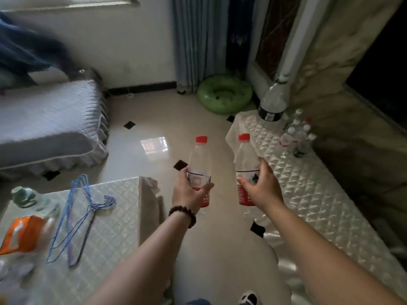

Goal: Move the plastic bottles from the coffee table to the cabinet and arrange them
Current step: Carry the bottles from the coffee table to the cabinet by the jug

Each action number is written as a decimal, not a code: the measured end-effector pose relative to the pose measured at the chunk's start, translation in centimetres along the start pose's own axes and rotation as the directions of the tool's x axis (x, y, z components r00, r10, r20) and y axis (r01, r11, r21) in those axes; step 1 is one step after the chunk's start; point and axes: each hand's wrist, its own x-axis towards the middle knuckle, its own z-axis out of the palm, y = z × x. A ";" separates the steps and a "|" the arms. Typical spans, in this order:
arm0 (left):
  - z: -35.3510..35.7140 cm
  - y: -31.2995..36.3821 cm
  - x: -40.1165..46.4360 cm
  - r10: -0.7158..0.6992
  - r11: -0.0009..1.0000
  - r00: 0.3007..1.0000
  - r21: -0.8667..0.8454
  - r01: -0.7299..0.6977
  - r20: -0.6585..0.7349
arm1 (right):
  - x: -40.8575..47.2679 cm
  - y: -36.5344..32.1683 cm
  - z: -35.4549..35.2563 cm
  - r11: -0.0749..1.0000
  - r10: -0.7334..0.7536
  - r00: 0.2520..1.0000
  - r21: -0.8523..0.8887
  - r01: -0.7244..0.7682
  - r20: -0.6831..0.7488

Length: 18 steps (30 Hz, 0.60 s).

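Both bare forearms reach forward from the bottom edge of the view, running nearly side by side and drawing closer toward the hands. The left hand (189, 190) is raised with its back toward the camera, thumb on one side and fingers on the other, curled round the lower half of an upright red-capped bottle (199, 166). A dark beaded bracelet (182, 215) circles the left wrist. The right hand (261, 184), just right of that bottle and at about the same height, grips a second red-capped bottle (245, 166) the same way, fingers wrapped across its label.
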 end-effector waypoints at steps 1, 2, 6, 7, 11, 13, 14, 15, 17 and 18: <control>2.1 0.8 0.0 0.003 1.000 0.999 -0.010 -0.003 0.034 | 0.4 1.4 -1.5 1.000 0.024 0.999 0.004 -0.023 -0.023; 4.2 1.5 0.0 0.006 1.000 0.998 -0.010 -0.005 0.066 | 0.8 2.9 -3.0 0.999 0.045 0.998 0.012 -0.045 -0.050; 12.4 5.0 -0.4 0.052 0.998 0.985 -0.032 -0.047 0.163 | 2.2 8.8 -8.7 0.990 0.138 0.982 0.046 -0.133 -0.130; 14.3 5.7 -0.5 0.061 0.998 0.980 -0.032 -0.056 0.189 | 2.5 10.2 -10.0 0.987 0.158 0.976 0.043 -0.153 -0.149; 20.9 7.3 -0.4 0.075 0.997 0.955 -0.001 -0.078 0.286 | 3.5 14.9 -14.1 0.968 0.249 0.944 0.069 -0.240 -0.217; 23.5 8.0 -0.3 0.080 0.994 0.947 0.045 -0.099 0.313 | 3.8 16.9 -15.4 0.959 0.282 0.929 0.096 -0.266 -0.241; 24.6 8.3 -0.3 0.087 0.991 0.943 0.068 -0.114 0.323 | 4.0 17.8 -15.8 0.954 0.298 0.922 0.105 -0.280 -0.248; 25.6 8.6 -0.2 0.091 0.988 0.938 0.087 -0.127 0.334 | 4.3 18.7 -16.2 0.949 0.315 0.915 0.112 -0.296 -0.252; 27.3 9.1 0.2 0.096 0.981 0.929 0.125 -0.149 0.357 | 4.7 20.0 -16.7 0.936 0.350 0.902 0.131 -0.327 -0.253; 28.1 9.3 0.5 0.099 0.977 0.926 0.143 -0.160 0.365 | 5.0 20.6 -16.9 0.932 0.362 0.896 0.135 -0.337 -0.257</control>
